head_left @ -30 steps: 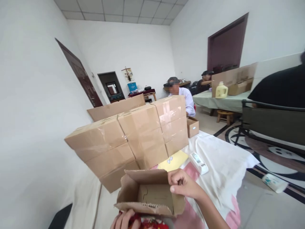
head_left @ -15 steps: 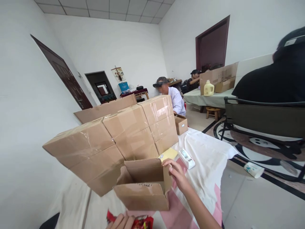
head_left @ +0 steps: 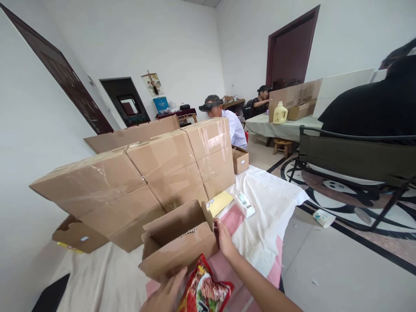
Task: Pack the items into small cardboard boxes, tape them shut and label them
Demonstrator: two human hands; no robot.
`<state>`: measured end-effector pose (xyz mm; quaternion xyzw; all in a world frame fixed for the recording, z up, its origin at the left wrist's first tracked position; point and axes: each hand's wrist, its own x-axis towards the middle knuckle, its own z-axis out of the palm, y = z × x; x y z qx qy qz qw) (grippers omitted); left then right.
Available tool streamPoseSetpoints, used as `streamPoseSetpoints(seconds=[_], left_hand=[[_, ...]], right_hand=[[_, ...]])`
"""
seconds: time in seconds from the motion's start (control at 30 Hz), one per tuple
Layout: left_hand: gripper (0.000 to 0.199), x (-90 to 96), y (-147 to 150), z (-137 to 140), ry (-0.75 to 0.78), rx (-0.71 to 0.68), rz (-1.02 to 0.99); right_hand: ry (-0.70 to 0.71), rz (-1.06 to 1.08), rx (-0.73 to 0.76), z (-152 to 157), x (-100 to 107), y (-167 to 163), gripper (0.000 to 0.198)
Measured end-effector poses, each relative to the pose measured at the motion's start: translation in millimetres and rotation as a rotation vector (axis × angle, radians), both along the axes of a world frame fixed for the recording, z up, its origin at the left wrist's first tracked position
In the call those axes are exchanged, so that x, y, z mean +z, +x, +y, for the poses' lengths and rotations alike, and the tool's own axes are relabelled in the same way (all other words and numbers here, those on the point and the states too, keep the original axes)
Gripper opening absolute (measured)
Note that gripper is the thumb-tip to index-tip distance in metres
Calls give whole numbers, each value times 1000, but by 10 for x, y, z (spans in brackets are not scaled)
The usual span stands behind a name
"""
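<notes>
An open-topped cardboard box [head_left: 182, 251] with torn edges sits at an angle on the cloth in front of me. My right hand [head_left: 224, 238] grips the box's right end near its upper corner, and its fingertips are partly hidden. My left hand [head_left: 167, 292] lies low by the front left side of the box, fingers stretched out and seeming to touch it. Between my hands, leaning by the box's front, is a red snack packet [head_left: 206, 288] with a food picture. My left hand is right beside this packet.
A wall of taped cardboard boxes [head_left: 162, 173] stands behind the open box. To its right lie a yellow envelope-like piece [head_left: 219, 203] and a white device [head_left: 244, 205]. Another open box [head_left: 79, 234] is at left. A person [head_left: 234, 125] sits beyond the wall.
The open box has shifted left and turned. My right hand has moved from its upper flap down to its right end. My left hand no longer covers the packet, which now shows more fully.
</notes>
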<state>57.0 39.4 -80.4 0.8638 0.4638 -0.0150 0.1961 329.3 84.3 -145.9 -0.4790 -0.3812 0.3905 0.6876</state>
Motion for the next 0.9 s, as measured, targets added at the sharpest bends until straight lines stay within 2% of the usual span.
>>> streamPoseSetpoints(seconds=[0.13,0.2,0.27,0.33,0.43,0.5,0.53,0.6,0.67,0.73,0.8,0.83,0.9], left_hand=[[86,-48,235,-215,-92,-76,31],[66,27,281,-322,-146,-72,4],[43,146,306,-434,-217,-46,-64],[31,280,318,-551,-295,-3,-139],[30,497,245,-687,-364,59,-202],[35,681,92,-692,-299,93,-247],[38,795,-13,-653,-207,109,-285],[39,1080,-230,-479,73,119,-396],[35,1431,-376,-188,390,86,-516],[41,1795,-367,164,577,109,-490],[52,2080,-192,500,547,100,-296],[52,2163,-58,641,471,40,-176],[43,2179,244,850,314,-84,22]], right_hand=[[-24,-38,1,-18,19,24,70],[-37,-57,7,-13,6,21,67],[-44,-77,18,0,-6,19,63],[-45,-92,32,8,-5,18,60],[-35,-108,49,3,16,21,57],[-21,-120,55,-3,28,23,56],[-13,-126,57,-5,31,23,55],[0,-137,62,-10,36,25,53],[5,-144,70,-19,43,27,51],[7,-148,78,-30,54,29,50],[8,-145,80,-38,68,31,50],[9,-142,80,-39,73,32,50],[13,-131,77,-33,79,31,50]])
